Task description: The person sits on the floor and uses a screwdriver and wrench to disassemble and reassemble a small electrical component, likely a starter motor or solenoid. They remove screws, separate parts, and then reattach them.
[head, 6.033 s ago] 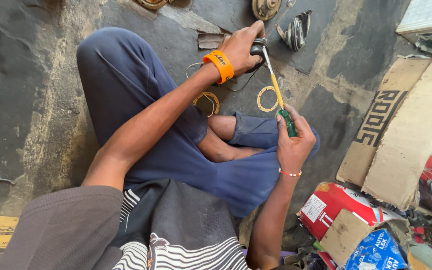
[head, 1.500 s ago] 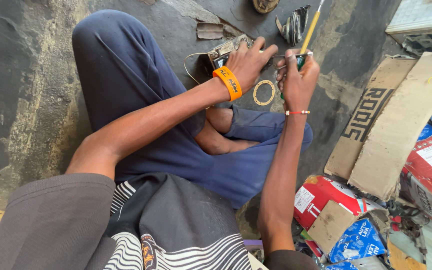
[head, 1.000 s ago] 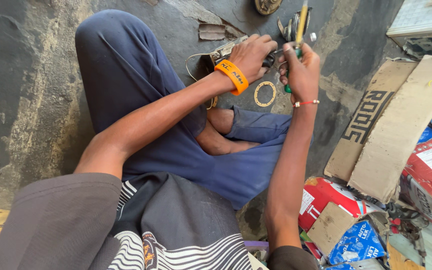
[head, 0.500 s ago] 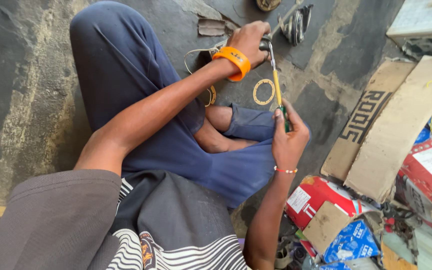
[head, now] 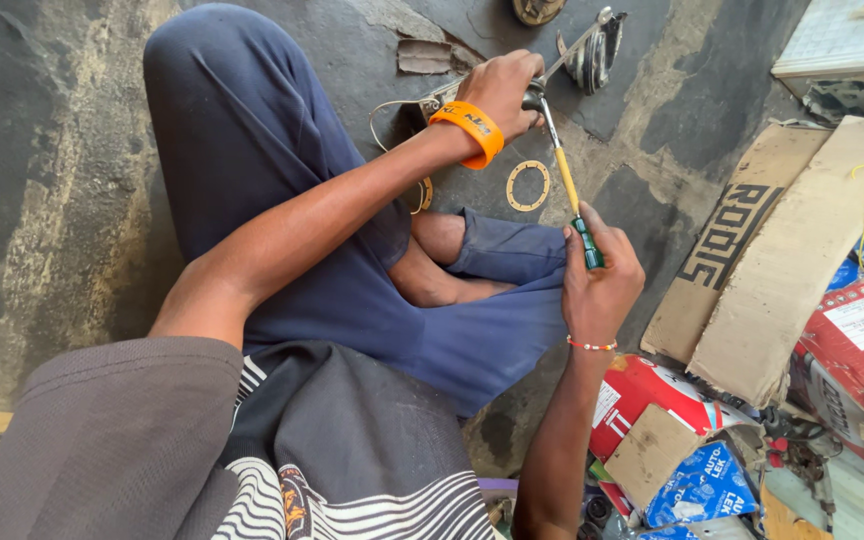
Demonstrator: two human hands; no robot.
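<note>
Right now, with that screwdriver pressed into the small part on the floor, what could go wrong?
The screwdriver tip sits right beside the left hand that pins the small metal part; a slip could jab its fingers. The right hand grips the very end of the handle, so the long shaft may wobble off. The loose ring gasket nearby could get knocked away.

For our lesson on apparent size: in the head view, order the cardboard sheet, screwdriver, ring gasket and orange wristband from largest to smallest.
1. cardboard sheet
2. screwdriver
3. ring gasket and orange wristband: they look alike, so unranked.
</note>
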